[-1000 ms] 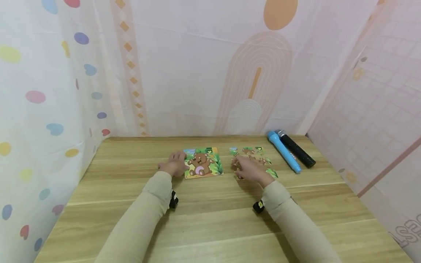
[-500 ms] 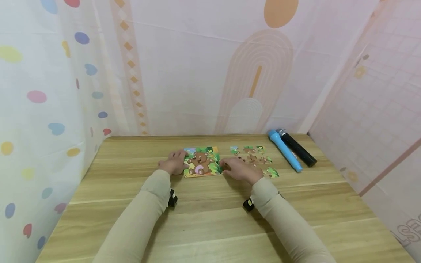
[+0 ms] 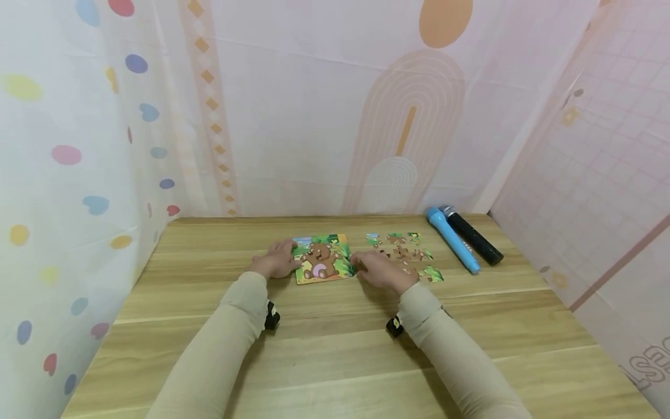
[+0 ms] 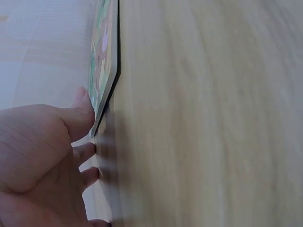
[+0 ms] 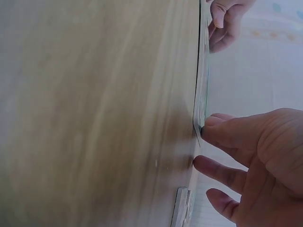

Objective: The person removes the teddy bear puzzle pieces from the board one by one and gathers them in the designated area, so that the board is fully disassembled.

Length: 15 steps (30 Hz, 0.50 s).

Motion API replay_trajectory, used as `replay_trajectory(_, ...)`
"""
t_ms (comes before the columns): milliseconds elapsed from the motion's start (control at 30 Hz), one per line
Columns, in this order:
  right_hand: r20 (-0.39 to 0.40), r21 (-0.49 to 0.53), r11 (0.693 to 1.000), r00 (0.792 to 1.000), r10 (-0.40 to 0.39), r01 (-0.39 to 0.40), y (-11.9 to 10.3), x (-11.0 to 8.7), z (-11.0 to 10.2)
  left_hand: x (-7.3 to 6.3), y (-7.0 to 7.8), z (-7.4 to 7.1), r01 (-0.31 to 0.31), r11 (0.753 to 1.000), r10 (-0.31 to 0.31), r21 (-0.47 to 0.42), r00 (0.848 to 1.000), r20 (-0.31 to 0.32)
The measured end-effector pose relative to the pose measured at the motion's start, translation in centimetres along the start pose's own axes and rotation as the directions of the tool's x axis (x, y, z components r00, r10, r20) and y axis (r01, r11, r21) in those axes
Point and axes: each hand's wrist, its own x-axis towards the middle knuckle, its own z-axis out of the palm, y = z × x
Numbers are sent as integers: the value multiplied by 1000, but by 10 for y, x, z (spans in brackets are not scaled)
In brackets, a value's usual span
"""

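Observation:
A puzzle board (image 3: 323, 259) with a brown bear picture lies between both hands on the wooden table. My left hand (image 3: 276, 259) rests at its left edge. In the left wrist view that thumb (image 4: 81, 106) touches the board's edge, and the other fingertips are down by the tabletop. My right hand (image 3: 383, 270) is at the right edge of the board. In the right wrist view its thumb and forefinger are at the board's corner (image 5: 200, 120), with the other fingers loosely bent. Several loose puzzle pieces (image 3: 403, 254) lie right of the board, partly hidden by the right hand.
A blue toy microphone (image 3: 454, 241) and a black microphone (image 3: 473, 237) lie side by side at the back right. A patterned curtain (image 3: 293, 116) hangs behind the wooden table (image 3: 330, 361).
My right hand has moved left from the loose pieces to the right edge of the puzzle board. The board has shifted and turned slightly. My left hand has stayed at its left edge.

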Motion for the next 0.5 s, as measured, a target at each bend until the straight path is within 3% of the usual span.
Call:
replay_trajectory(233,-11,-1,1000,1000,6,-6,5,2,-2,-8,8,-4,-54,999,54,1,998,-27)
replay_trajectory(500,-6,-12,1000,1000,-14,14,7,3,0,-17,10,-8,-87,996,87,-25,996,-6)
